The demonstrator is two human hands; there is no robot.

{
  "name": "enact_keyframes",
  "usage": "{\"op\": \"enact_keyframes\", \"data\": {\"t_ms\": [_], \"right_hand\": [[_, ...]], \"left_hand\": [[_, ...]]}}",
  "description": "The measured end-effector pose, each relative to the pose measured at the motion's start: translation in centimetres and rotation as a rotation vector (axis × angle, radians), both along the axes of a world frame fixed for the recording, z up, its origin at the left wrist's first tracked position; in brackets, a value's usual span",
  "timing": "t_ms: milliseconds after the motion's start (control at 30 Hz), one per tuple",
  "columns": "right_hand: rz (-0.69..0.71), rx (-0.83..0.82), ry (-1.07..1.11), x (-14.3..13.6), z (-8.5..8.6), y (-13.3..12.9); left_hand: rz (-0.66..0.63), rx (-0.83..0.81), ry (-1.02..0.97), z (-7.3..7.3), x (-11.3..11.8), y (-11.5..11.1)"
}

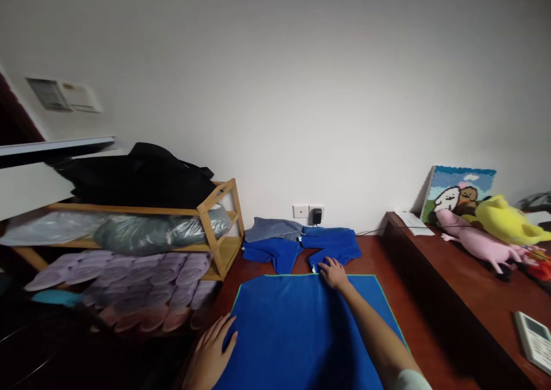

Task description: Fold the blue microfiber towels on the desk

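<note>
Across the lower middle of the frame, a large blue cloth (279,327) with a thin green edge lies spread over the reddish-brown table (424,327), running off the bottom of the picture. My left hand (210,350) is at its left edge, low in the frame and left of centre; it is empty as far as I can see, fingers loosely extended and thumb held apart. My right hand (333,273) reaches up to the cloth's far edge, just right of centre, palm down, with its fingers bent and their tips near the lower border of a smaller blue cloth (331,243); I cannot tell whether they pinch anything or only rest there. Just left of that piece lies another small blue cloth (273,251), partly over a grey cloth (273,228), all of them near the wall beneath a socket (301,211) with a black plug (317,216) beside it. Along the left of the frame stands a wooden rack (228,246), a black bag (146,177) on top, plastic-wrapped bundles (150,232) on the shelf below and rows of pale purple slippers (133,269) lower down. At the right, on a raised brown surface (456,263), a picture (460,192) leans on the wall behind pink (473,238) and yellow soft toys, with a white calculator (536,341) at the lower right.
</note>
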State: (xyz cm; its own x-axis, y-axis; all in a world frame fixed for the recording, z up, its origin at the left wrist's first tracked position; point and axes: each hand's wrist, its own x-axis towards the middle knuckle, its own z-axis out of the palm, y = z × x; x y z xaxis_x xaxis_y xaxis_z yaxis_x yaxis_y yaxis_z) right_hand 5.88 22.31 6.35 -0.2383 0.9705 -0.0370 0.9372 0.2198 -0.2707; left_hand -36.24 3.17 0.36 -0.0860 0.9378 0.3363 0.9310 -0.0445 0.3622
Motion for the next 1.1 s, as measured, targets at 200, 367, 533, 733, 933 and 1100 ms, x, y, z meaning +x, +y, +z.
{"op": "enact_keyframes", "data": {"t_ms": [200, 367, 533, 733, 933, 1100], "right_hand": [[0.006, -0.053, -0.003, -4.3, -2.7, 5.5], [0.001, -0.041, 0.014, -5.0, -2.6, 7.9], [-0.032, 0.048, 0.04, -7.1, -1.6, 5.7], [0.209, 0.086, 0.106, -13.9, -1.9, 0.1], [0.173, 0.016, 0.121, -15.1, -1.6, 3.4], [0.153, 0.027, 0.161, -14.2, -0.3, 2.8]], "left_hand": [[0.01, -0.024, -0.009, -1.1, -0.7, 0.3], [0.01, -0.047, -0.021, -1.7, -1.1, 0.4], [0.017, -0.046, -0.032, -1.1, -0.7, 0.1], [0.023, -0.053, -0.021, -0.2, -0.2, -0.2], [0.027, -0.041, -0.001, 0.1, -0.1, -0.3], [0.022, -0.028, -0.006, 0.4, 0.1, -0.4]]}}
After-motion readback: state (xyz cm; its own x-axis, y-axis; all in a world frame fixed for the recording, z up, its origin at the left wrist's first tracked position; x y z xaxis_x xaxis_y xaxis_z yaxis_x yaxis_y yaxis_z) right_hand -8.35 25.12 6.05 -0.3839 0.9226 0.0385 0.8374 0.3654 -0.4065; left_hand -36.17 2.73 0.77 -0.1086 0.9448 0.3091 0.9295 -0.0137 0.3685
